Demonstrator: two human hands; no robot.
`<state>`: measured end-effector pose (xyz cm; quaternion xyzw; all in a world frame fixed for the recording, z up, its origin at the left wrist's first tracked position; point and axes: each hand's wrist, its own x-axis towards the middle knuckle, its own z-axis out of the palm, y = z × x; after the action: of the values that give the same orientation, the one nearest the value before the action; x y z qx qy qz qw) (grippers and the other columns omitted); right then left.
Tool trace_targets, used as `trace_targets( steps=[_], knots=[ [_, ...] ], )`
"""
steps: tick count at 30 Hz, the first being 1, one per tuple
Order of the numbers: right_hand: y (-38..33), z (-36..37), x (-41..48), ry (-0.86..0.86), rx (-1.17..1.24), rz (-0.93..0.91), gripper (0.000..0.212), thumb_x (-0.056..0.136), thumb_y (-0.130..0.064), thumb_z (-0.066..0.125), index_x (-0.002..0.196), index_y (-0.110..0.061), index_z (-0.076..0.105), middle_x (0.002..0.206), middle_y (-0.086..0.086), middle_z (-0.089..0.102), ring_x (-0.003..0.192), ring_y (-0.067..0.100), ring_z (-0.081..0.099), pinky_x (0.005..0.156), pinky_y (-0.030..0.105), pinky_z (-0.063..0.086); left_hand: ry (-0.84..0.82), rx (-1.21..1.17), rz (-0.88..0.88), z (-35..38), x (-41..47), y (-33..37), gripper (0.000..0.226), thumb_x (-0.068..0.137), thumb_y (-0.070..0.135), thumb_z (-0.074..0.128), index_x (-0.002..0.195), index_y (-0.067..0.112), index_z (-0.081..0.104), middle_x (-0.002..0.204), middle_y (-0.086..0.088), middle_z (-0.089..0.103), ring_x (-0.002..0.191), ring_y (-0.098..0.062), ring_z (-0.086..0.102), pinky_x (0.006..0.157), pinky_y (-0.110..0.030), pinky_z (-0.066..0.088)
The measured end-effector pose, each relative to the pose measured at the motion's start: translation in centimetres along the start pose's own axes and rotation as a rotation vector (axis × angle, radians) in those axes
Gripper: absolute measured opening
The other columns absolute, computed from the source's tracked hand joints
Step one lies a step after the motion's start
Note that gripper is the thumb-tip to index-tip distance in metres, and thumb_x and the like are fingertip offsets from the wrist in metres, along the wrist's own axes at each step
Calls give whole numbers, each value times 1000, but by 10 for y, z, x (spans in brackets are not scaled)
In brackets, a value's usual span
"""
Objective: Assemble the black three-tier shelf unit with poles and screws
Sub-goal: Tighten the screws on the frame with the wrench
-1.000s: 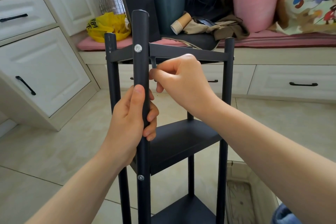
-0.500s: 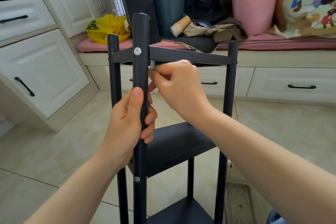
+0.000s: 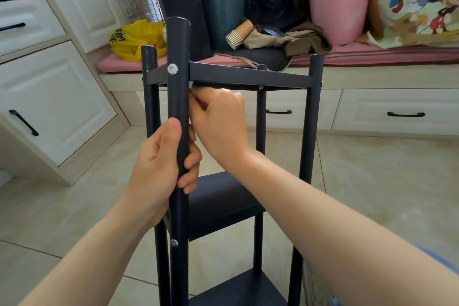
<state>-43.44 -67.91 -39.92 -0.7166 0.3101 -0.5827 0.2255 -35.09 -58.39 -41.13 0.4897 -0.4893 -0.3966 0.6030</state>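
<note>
Now my left hand [image 3: 159, 169] wrapped tight round the front pole [image 3: 178, 97] of the upright black shelf unit [image 3: 223, 202], my right hand [image 3: 219, 119] curled under the top tier [image 3: 248, 76], fingers pinched beside the pole, what they hold hidden.

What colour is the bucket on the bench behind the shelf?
Pink; the bucket shows best in the head view.

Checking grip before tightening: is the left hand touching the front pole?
Touching. The head view shows the left hand wrapped around the front pole, thumb and fingers pressed on it.
</note>
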Motion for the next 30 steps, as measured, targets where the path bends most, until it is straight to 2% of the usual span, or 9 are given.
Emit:
trace_targets(
  steps=[5,7,10,12,14,17,24,30],
  knots=[
    [3,-2,-1,3,23,-12,23,96,-10,62,75,-4,72,67,4,69,61,19,61,64,35,50,17,4,-10,0,2,0,49,86,74,52,81,27,61,59,3,43,38,-10,33,38,-22,35],
    [5,-7,0,-54,26,11,24,96,-9,60,76,-3,71,67,2,70,62,17,63,67,34,51,19,6,-16,0,3,0,48,90,71,50,82,25,60,59,2,42,39,-11,33,38,-23,35],
    [5,-17,0,-152,28,51,26,97,-10,58,77,1,71,65,6,70,62,23,65,70,40,52,14,11,-16,0,3,1,49,85,70,50,84,22,58,60,1,42,39,-12,33,38,-22,35],
    [3,-25,1,-164,34,46,24,96,-11,60,78,0,72,61,2,65,58,18,60,64,33,48,15,11,-19,0,2,1,50,83,69,50,86,19,57,60,1,42,39,-12,32,38,-22,35],
    [-1,-32,4,-175,23,62,23,95,-12,62,75,-2,71,54,-8,54,51,8,48,56,19,39,20,6,-24,-1,1,1,50,86,67,48,87,17,56,60,1,42,39,-12,32,38,-22,35],
    [-6,-40,6,-236,36,123,26,93,-11,62,69,-7,69,48,-13,46,47,8,44,51,15,34,21,1,-25,-1,0,1,50,87,66,48,87,16,55,60,0,42,39,-12,32,38,-22,35],
    [-12,-48,5,-307,63,160,27,94,-11,58,73,-5,74,56,1,65,52,11,58,60,22,49,20,3,-22,0,-1,2,53,83,69,50,87,17,55,60,1,41,40,-12,32,39,-22,35],
    [-14,-42,5,-289,79,134,27,95,-10,58,76,-3,75,60,-1,69,52,1,58,60,14,47,13,10,-18,-3,0,0,49,93,65,46,91,17,57,60,2,42,40,-12,32,39,-22,35]
  ],
)
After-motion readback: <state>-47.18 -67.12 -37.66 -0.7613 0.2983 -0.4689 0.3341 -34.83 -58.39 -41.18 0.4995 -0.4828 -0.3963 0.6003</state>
